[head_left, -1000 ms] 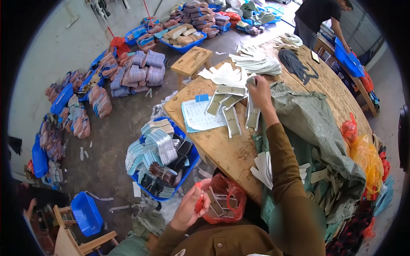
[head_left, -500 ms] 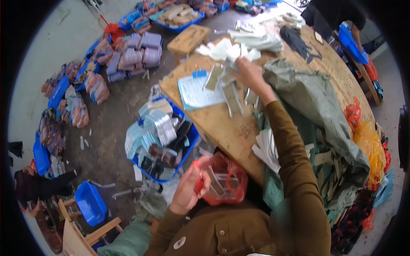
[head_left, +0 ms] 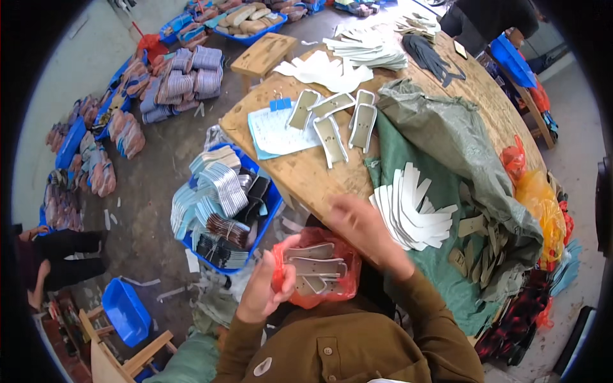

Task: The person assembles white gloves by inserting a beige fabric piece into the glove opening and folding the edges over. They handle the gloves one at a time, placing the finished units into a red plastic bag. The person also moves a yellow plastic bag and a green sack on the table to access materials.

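My left hand (head_left: 263, 286) is closed on the rim of a red translucent plastic bag (head_left: 348, 288), holding it at my lap. Inside lie several flat waisted plates (head_left: 316, 267) with pale edges. My right hand (head_left: 357, 223) is over the table edge, just right of the bag; its fingers are smeared by motion, and no object shows in it. On the wooden table (head_left: 300, 175) several similar olive-beige plates (head_left: 329, 139) with white rims lie in a loose group. A written sheet (head_left: 274, 135) with a blue binder clip (head_left: 280, 103) lies beside them.
Fanned white strips (head_left: 412, 207) lie on a green sack (head_left: 460, 255) to the right. More white pieces (head_left: 329, 71) and dark gloves (head_left: 426, 56) are farther back. A blue tub (head_left: 271, 210) of bundled strips stands left; a wooden stool (head_left: 265, 54) is behind it.
My right hand has come back from the plates on the table toward the bag. More plates now show on the table, apart from the hand. My left hand still holds the bag.
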Available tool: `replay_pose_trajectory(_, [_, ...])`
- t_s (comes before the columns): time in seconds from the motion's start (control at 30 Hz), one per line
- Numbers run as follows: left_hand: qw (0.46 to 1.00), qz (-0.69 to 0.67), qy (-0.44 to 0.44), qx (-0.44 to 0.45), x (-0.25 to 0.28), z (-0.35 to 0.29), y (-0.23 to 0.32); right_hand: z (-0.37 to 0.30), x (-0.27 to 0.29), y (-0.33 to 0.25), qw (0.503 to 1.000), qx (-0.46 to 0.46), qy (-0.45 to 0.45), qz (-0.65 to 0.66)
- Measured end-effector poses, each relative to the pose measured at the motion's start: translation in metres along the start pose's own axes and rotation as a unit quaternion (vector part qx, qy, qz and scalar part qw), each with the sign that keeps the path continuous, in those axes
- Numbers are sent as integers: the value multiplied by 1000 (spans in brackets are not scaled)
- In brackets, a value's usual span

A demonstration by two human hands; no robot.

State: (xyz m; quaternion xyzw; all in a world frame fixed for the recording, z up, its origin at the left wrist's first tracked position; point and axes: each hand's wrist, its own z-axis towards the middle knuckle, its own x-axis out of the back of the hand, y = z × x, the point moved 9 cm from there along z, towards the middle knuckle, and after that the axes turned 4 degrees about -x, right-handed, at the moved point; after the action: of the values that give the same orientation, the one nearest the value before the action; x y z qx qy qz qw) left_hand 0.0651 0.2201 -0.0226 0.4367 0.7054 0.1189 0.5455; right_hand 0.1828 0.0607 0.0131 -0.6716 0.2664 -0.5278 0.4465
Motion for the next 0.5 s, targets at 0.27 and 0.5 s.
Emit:
replay_pose_trajectory(0.27, [1000,24,-15,-6,-14,-2,-3,196,99,76,909,-141,225,-321])
replay_pose_trajectory(0.5, [999,25,-15,-13,-17,1,-5,207,101,101,918,-164,198,-301])
